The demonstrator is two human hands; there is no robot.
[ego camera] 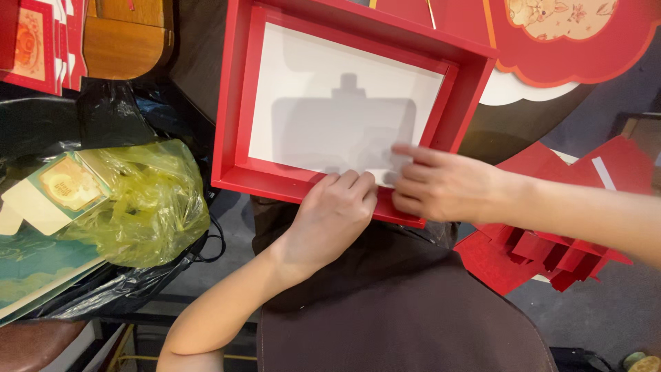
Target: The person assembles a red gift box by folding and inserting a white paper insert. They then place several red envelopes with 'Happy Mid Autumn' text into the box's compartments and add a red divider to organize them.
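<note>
Two hands meet at the near edge of a red box [237, 103], which lies open side up in front of you, its near wall over your dark-clad lap. Your left hand [330, 213] rests on that near wall with the fingers curled over the rim, their tips down on the white liner [310, 76] inside; it presses rather than grasps, and nothing is closed in it. Your right hand [437, 186] comes in from the right, fingers stretched out flat and nearly together, lying across the same near wall at the liner's lower right corner, just beside the left fingertips. Whether it pinches the liner's edge you cannot tell; the fingertips are blurred. The liner fills the box floor and carries a grey, bottle-like recess in its middle.

To your left lies a yellow plastic bag [148, 203] on black plastic sheeting, next to teal printed cartons [41, 258]. To your right, a loose pile of red card pieces [537, 251] sits near your forearm. Beyond the box lies a red scalloped card [585, 48].
</note>
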